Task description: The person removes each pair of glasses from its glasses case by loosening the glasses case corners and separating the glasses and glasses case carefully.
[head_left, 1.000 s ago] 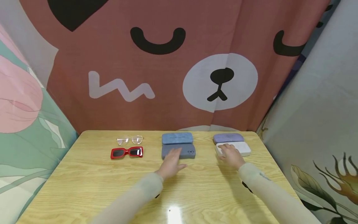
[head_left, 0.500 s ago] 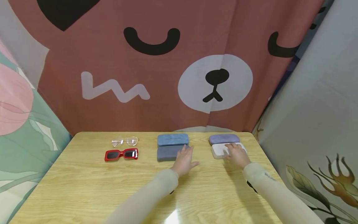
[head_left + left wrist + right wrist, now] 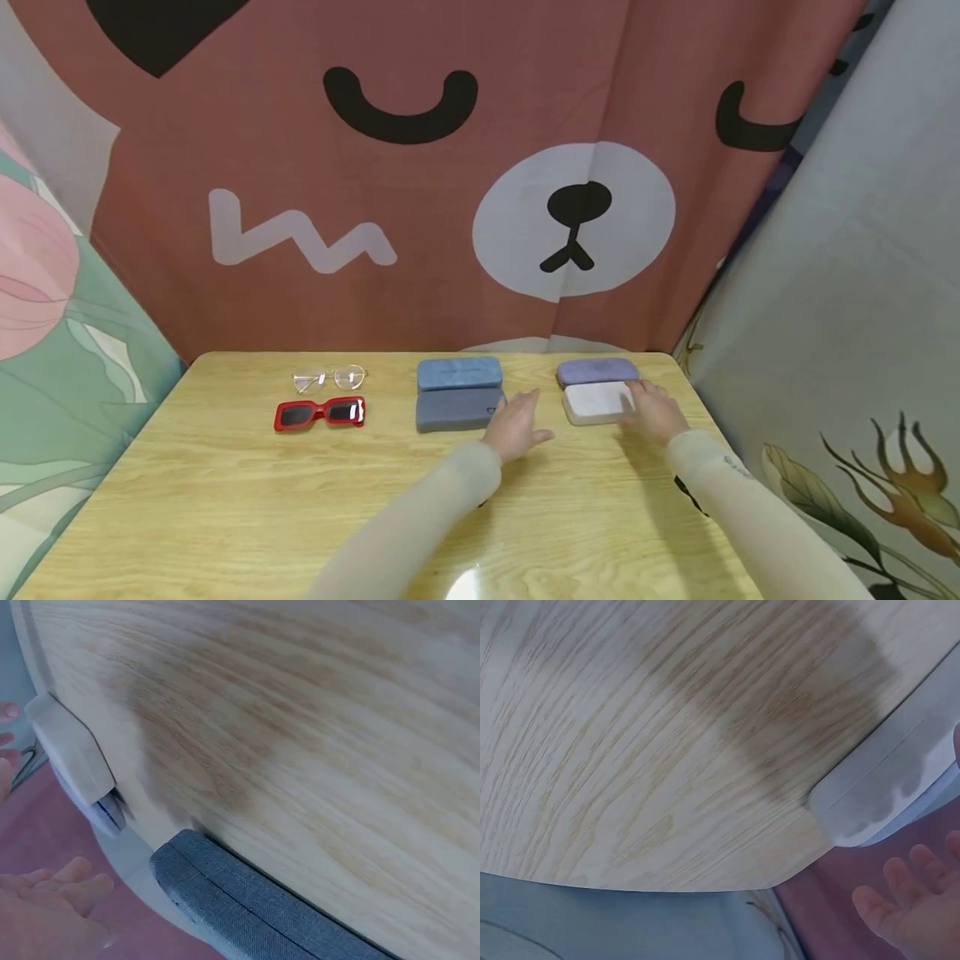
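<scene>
Hovering by the right end of the gray case (image 3: 453,410), the left hand (image 3: 515,427) is spread loosely, with its thumb out to the side and nothing in its grasp. The left wrist view shows a gap between this hand and the case. The right hand (image 3: 654,412) is at the right end of the white case (image 3: 596,403), its fingers lightly bent and grasping nothing; from the head view it is hard to say whether a fingertip brushes the case, though the right wrist view shows several fingers apart from it.

Both cases lie flat on the wooden table (image 3: 262,517). Just behind the gray case lies a blue case (image 3: 459,373), and just behind the white one a purple case (image 3: 597,371), the two pairs well apart. To the left of the gray and blue pair sit red sunglasses (image 3: 320,413) with dark lenses, and behind them clear glasses (image 3: 330,379) with thin frames. Beyond the table's far edge hangs a reddish-brown curtain (image 3: 420,292) printed with a bear's face.
</scene>
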Available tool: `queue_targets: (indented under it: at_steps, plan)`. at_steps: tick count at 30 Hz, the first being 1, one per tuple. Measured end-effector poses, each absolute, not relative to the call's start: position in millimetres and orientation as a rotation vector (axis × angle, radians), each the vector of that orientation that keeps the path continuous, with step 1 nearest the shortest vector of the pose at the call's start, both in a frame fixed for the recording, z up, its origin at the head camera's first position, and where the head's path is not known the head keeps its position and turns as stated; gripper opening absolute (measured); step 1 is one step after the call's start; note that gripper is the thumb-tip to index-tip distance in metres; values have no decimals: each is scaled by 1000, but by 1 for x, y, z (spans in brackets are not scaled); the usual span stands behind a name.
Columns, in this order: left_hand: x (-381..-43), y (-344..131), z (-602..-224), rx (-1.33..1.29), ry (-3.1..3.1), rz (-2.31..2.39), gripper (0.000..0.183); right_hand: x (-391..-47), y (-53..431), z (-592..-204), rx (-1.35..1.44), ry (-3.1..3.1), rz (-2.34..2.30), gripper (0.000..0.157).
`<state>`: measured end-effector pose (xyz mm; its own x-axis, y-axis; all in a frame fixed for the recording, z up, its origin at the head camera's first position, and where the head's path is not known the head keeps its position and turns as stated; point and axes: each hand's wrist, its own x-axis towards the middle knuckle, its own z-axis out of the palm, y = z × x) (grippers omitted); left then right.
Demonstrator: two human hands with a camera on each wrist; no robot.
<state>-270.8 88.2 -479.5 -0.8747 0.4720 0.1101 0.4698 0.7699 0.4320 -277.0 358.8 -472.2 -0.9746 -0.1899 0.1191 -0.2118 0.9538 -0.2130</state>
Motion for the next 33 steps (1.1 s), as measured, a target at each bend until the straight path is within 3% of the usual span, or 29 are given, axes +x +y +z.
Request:
queue_targets:
  at_steps: [21,33]
  plan:
    - [-287,136,-480,739,2946,552,73,-298,393,-482,121,-3171,404,89]
    - [-292,164,-504,613,2979,559,82,-309,396,-482,162,-3208,452,96]
